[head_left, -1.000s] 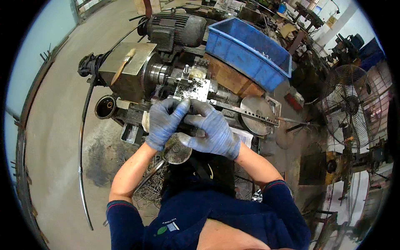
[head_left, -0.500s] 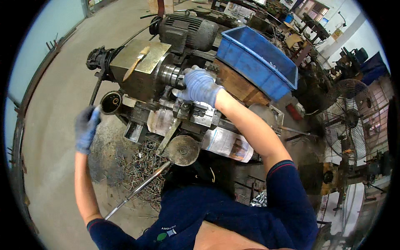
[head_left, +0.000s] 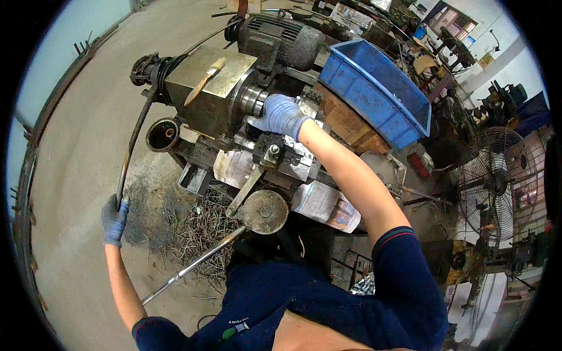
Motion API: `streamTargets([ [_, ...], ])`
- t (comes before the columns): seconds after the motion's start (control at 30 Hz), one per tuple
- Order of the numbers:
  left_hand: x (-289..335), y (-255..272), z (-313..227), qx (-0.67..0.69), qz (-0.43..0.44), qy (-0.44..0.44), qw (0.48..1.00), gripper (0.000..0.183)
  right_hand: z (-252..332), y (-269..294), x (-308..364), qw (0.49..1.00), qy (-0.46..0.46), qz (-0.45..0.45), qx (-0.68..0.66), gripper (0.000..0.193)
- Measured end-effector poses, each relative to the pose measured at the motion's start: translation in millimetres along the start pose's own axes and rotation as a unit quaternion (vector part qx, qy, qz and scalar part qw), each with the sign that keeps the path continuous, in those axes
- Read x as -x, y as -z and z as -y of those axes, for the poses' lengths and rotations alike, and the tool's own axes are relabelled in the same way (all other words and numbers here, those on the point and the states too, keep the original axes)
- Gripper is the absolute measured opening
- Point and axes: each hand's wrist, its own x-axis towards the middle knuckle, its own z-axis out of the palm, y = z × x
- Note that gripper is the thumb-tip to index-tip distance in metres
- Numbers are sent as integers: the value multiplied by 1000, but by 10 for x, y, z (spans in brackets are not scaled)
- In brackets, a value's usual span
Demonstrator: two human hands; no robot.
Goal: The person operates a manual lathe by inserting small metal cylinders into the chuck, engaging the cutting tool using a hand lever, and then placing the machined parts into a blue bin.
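On the shop floor, a gloved left hand (head_left: 114, 219) is closed around the lower end of a long dark lever (head_left: 124, 169), its long axis slanting up and slightly right toward the headstock (head_left: 205, 120). The gloved right hand (head_left: 284, 115) sits at the silver spindle nose (head_left: 253, 100), which points rightward — whether its hidden fingers grip anything cannot be told.

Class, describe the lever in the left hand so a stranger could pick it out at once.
From the blue bin, go left past the motor to the box with a brush on top. At the box's left end, a long, mostly dark lever slants down to the left hand. Unlike the shiny rod nearby, it is held.
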Motion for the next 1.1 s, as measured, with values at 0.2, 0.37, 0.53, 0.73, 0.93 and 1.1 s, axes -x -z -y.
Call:
streamTargets([
  [0.2,-67,11,-46,-93,-35,-33,995,36,-67,48,-160,984,-45,-102,-136,61],
  [0.37,-132,-54,34,-155,-86,-67,982,34,-106,170,-269,949,-93,-11,-300,52],
  [0.53,-321,27,93,-263,-64,-50,961,23,-143,194,-281,957,-83,-3,-279,60],
  [0.73,-1224,405,1261,-427,-117,-66,894,13,-90,188,-335,951,-65,-16,-301,57],
  [0.93,-1343,307,1254,-290,-128,-43,948,28,-159,268,-107,954,-6,-121,-276,51],
  [1.1,-1082,-939,-257,205,-138,10,969,45,-533,562,877,920,-22,-285,-270,34],
])
